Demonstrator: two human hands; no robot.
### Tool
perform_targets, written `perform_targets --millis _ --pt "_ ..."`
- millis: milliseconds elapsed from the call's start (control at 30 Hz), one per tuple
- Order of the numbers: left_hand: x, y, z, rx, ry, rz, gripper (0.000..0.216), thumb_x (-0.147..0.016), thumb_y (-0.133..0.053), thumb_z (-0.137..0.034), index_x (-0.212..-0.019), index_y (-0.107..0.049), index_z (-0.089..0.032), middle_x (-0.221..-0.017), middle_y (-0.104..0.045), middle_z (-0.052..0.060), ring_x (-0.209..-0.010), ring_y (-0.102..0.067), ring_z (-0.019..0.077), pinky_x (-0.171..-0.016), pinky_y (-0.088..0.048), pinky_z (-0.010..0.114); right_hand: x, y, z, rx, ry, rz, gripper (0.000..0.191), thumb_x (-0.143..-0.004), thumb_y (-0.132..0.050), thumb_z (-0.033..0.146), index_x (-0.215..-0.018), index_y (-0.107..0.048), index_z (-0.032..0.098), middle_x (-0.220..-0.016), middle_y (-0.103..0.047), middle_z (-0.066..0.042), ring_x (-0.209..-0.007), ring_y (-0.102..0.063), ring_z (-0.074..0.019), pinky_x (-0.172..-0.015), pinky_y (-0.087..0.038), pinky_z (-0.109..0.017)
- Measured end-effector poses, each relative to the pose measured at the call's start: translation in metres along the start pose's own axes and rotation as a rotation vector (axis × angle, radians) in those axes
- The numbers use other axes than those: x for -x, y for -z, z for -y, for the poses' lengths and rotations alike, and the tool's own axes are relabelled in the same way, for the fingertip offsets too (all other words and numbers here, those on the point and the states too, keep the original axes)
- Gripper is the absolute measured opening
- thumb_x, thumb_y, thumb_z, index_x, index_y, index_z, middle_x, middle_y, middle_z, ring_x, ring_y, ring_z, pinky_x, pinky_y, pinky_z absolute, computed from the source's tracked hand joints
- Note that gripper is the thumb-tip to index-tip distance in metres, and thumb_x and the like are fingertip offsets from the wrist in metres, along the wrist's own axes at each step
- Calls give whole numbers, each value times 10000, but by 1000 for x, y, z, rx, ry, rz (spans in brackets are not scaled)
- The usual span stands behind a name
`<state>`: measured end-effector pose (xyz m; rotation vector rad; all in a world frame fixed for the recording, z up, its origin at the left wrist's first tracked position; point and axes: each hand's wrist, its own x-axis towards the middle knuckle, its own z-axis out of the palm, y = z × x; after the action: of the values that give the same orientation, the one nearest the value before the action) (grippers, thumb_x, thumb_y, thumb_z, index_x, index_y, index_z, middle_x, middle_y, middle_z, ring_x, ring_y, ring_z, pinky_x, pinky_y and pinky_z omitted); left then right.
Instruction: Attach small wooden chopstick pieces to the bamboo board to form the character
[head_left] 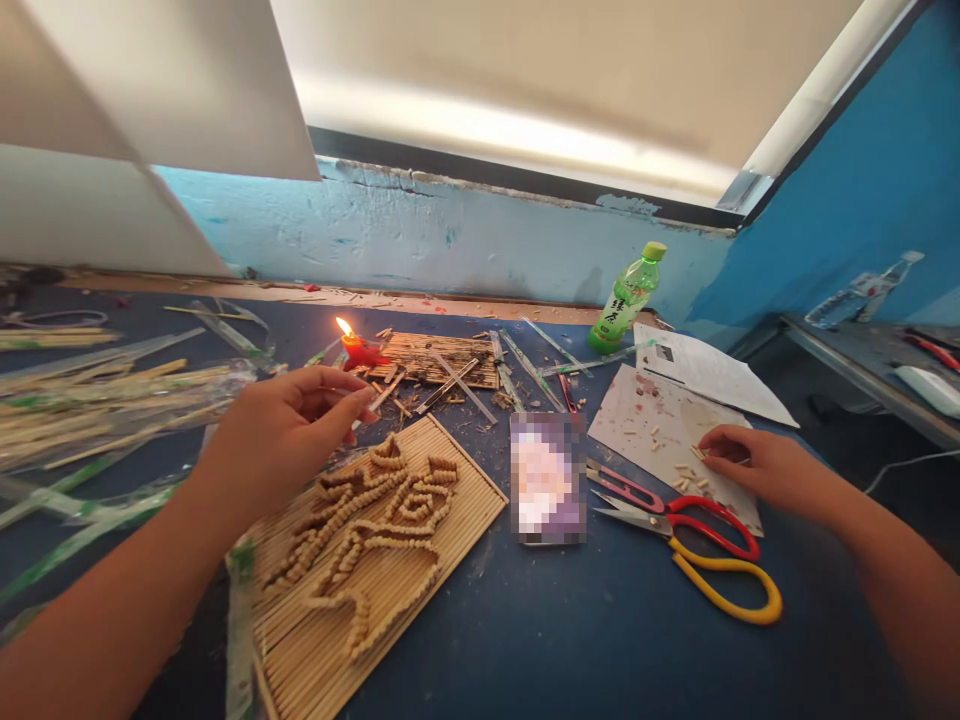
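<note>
My left hand [289, 425] hovers above the upper edge of a slatted wooden board [442, 555], fingers pinched on a thin stick that points toward a lit red candle [358, 349]. Raised shapes made of short stick pieces [375, 530] cover the board. My right hand [754, 463] rests on a white paper sheet [645, 420], fingertips pinched at a scatter of small cut stick pieces [686, 477]. A phone [547, 477] lies between the board and the paper.
Red and yellow scissors [697, 545] lie just left of my right hand. A second slatted board [435, 360] sits behind the candle. Wrapped chopsticks [97, 395] pile at the left. A green bottle [628, 297] stands at the back by more papers [705, 370].
</note>
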<state>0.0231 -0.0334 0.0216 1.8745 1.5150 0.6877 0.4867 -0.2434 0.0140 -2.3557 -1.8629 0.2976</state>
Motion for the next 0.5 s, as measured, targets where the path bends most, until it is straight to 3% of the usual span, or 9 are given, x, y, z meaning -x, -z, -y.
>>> perform_targets --millis 233,500 --pt "-2 0 5 17 -2 11 247 -865 -625 -451 -945 -672 -222 -642 -708 -42 -555 -547 107 -494 -334 227 -2 -2 -2 -13 -21 31 182 -919 -554 365 -1021 -684 288 -831 -765 -47 -758 -738 -242 -638 -545 -297" --pt "-3 -2 6 86 -18 24 228 -882 -611 -463 -916 -655 -241 -673 -723 -40 -617 -605 133 -546 -394 244 -20 -8 -16 43 -159 53 267 -835 -600 431 -988 -748 270 -833 -768 -54 -731 -714 -287 -623 -522 -375"
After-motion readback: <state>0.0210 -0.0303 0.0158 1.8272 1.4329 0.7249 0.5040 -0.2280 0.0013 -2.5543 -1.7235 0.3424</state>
